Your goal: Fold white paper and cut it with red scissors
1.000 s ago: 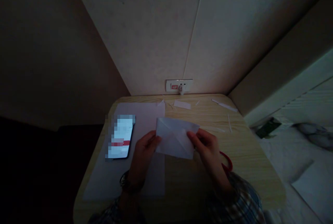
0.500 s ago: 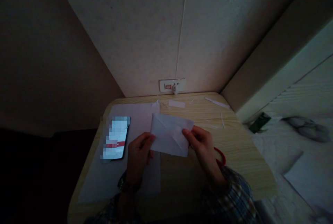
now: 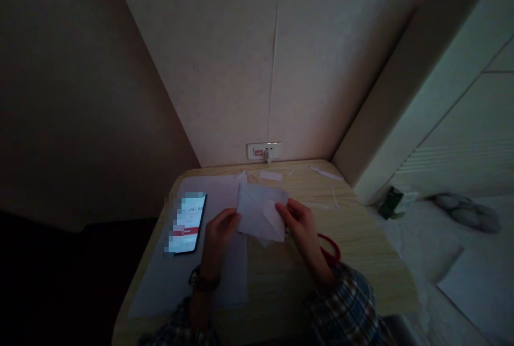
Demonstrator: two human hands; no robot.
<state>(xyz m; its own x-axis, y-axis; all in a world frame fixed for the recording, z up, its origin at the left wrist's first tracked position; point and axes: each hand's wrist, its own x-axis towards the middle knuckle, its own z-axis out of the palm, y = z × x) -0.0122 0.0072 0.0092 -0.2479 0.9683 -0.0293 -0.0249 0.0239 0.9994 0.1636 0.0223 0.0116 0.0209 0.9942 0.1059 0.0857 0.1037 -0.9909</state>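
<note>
A creased, folded white sheet of paper (image 3: 259,212) is held up above the table between both hands. My left hand (image 3: 219,233) pinches its left edge, with a watch on that wrist. At the right edge, my right hand (image 3: 299,223) grips the paper between thumb and fingers. A small paper point shows below the lower edge. Beside my right forearm lies a red loop-shaped handle (image 3: 331,249); the rest of that item is hidden under the arm.
A lit phone (image 3: 188,223) lies on large white paper (image 3: 150,292) at the table's left. Paper scraps (image 3: 271,175) and thin strips (image 3: 327,173) lie along the back, below a wall socket (image 3: 255,151). Right of the table, a dark green box (image 3: 390,202) rests on a pale surface.
The view has tilted up a little, so the table sits lower. Both hands still hold the paper; its angle has shifted slightly and a point now shows beneath it.
</note>
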